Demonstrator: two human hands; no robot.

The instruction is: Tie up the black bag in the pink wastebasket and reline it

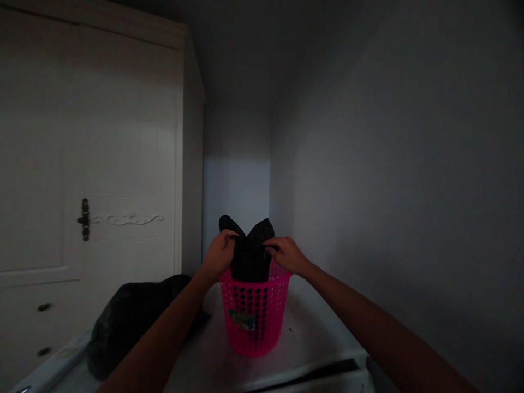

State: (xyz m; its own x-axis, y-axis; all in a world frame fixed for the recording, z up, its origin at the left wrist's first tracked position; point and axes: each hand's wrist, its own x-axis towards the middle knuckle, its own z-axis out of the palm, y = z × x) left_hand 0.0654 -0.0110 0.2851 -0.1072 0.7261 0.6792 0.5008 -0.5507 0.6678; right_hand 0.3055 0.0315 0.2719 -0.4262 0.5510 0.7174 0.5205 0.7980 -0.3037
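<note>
A pink plastic basket (254,333) with a lattice wall and a small coloured label stands upright on a white surface. Out of its top rises a black plastic bag (250,259), its lower part showing dark through the holes. My left hand (221,252) pinches the bag's left side just above the rim. On the other side, my right hand (286,254) grips the bag's right edge between thumb and fingers. Two puffed flaps of the bag stick up between and behind my hands. The inside of the basket is mostly hidden by the bag.
Left of the basket lies a bulky black bundle (131,311), partly behind my left forearm. The white surface (311,333) ends at a front edge with a dark gap. A white wardrobe (131,136) stands at left; a bare wall (388,164) runs along the right.
</note>
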